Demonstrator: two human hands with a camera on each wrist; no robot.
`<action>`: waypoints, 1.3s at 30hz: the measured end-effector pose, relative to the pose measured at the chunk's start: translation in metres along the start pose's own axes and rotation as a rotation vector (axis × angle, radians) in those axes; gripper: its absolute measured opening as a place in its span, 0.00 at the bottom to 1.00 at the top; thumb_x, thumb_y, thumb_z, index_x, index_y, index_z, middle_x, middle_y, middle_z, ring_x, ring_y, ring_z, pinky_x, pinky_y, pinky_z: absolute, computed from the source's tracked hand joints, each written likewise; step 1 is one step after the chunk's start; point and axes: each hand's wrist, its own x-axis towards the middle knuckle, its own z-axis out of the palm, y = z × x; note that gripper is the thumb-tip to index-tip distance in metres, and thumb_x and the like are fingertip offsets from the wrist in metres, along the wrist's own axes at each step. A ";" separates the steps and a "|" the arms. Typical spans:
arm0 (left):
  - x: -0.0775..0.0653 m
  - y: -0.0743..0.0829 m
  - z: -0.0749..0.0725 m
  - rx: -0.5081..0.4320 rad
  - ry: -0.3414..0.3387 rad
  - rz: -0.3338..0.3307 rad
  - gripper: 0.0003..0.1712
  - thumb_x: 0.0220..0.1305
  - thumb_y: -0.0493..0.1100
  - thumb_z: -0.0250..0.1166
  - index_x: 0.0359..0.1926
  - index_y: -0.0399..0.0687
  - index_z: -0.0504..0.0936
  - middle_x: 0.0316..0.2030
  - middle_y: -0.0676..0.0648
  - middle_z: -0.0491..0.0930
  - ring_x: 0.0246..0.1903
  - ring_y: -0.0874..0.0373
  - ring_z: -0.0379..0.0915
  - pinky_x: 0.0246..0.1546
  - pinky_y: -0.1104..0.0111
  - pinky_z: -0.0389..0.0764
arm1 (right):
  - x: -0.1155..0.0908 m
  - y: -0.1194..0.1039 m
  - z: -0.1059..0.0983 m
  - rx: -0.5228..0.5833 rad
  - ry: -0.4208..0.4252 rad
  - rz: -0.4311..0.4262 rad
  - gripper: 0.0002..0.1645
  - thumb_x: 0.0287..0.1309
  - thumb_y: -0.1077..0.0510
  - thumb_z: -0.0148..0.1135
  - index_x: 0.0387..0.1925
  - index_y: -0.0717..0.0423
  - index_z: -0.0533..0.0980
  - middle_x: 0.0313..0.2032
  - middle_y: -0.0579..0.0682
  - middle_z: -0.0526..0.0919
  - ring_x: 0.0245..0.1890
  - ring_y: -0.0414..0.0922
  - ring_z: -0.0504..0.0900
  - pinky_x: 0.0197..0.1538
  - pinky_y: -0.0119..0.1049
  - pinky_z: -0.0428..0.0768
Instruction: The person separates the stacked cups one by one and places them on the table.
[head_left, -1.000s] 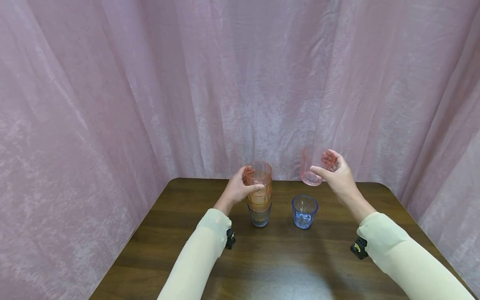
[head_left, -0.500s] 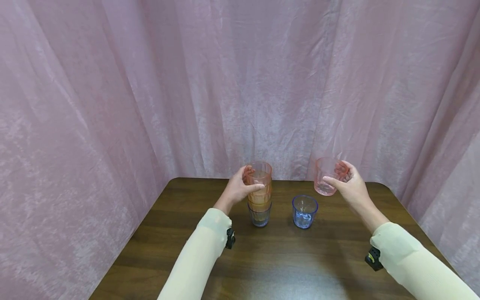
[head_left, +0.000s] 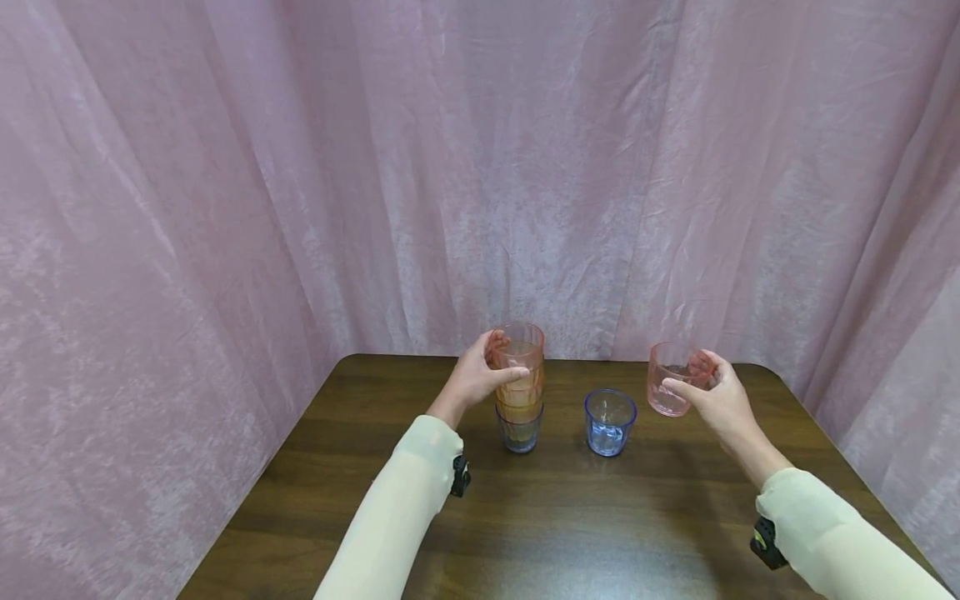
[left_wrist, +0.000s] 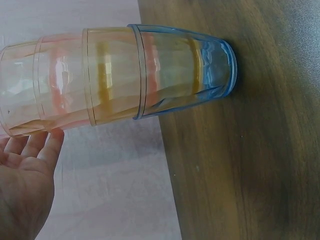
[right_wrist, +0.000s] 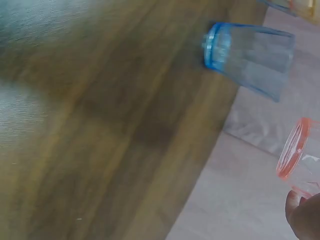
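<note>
My left hand (head_left: 474, 377) grips the upper part of a stack of nested clear plastic cups (head_left: 519, 385), fingers behind and thumb in front. The stack stands upright on the table; its lowest cup is blue (left_wrist: 220, 65), with a yellow cup (left_wrist: 112, 75) and pinkish ones above. Over the table's back right part, my right hand (head_left: 726, 407) holds a pink cup (head_left: 666, 393) by its side, upright. That cup's base appears apart from the tabletop in the right wrist view. Between the hands stands a single blue cup (head_left: 610, 427), mouth up, touched by neither hand.
The dark wooden table (head_left: 570, 533) has rounded back corners, and its back edge lies just behind the cups. A pink velvet curtain (head_left: 480, 167) hangs behind the table and on both sides.
My right hand has moved right and down with the pink cup, from above the blue cup to the right of it. The left hand and the stack have stayed in place.
</note>
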 end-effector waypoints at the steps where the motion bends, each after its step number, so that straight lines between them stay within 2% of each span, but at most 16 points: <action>1: 0.000 0.000 0.000 0.000 0.001 -0.001 0.52 0.53 0.53 0.78 0.73 0.45 0.62 0.66 0.49 0.72 0.68 0.50 0.63 0.66 0.57 0.66 | -0.001 0.004 0.000 -0.001 0.000 0.000 0.53 0.62 0.55 0.68 0.75 0.67 0.46 0.67 0.62 0.61 0.64 0.53 0.64 0.51 0.17 0.67; 7: 0.000 0.000 0.001 0.002 0.005 -0.009 0.52 0.53 0.53 0.78 0.73 0.45 0.61 0.65 0.50 0.72 0.67 0.50 0.63 0.66 0.58 0.66 | -0.010 0.025 0.001 -0.036 -0.023 0.009 0.53 0.60 0.56 0.71 0.73 0.69 0.47 0.65 0.62 0.61 0.58 0.46 0.67 0.49 0.16 0.67; 11: 0.001 0.000 0.001 0.006 0.007 -0.009 0.51 0.53 0.53 0.78 0.73 0.47 0.62 0.65 0.50 0.72 0.68 0.51 0.63 0.66 0.58 0.66 | -0.015 0.034 0.001 -0.065 -0.043 0.029 0.56 0.60 0.54 0.71 0.73 0.70 0.46 0.67 0.64 0.59 0.59 0.48 0.66 0.49 0.16 0.66; 19: 0.001 -0.001 0.001 0.005 -0.005 -0.010 0.53 0.53 0.53 0.78 0.74 0.44 0.60 0.66 0.50 0.71 0.68 0.50 0.61 0.66 0.57 0.65 | -0.024 0.052 0.007 -0.080 -0.059 0.060 0.57 0.58 0.56 0.73 0.73 0.73 0.45 0.66 0.68 0.59 0.63 0.59 0.64 0.49 0.17 0.66; 28: 0.000 0.000 0.001 0.008 -0.003 -0.019 0.52 0.53 0.54 0.78 0.73 0.47 0.61 0.66 0.50 0.71 0.69 0.50 0.61 0.67 0.57 0.64 | -0.029 0.066 0.016 -0.044 -0.056 0.078 0.57 0.55 0.60 0.74 0.71 0.74 0.45 0.65 0.68 0.58 0.63 0.59 0.62 0.53 0.18 0.65; 39: 0.000 0.000 0.001 0.006 -0.008 -0.020 0.52 0.53 0.56 0.77 0.73 0.49 0.61 0.66 0.52 0.70 0.70 0.50 0.59 0.67 0.56 0.64 | -0.032 0.075 0.020 -0.016 -0.058 0.089 0.55 0.53 0.64 0.74 0.69 0.77 0.47 0.62 0.68 0.60 0.59 0.55 0.63 0.51 0.18 0.65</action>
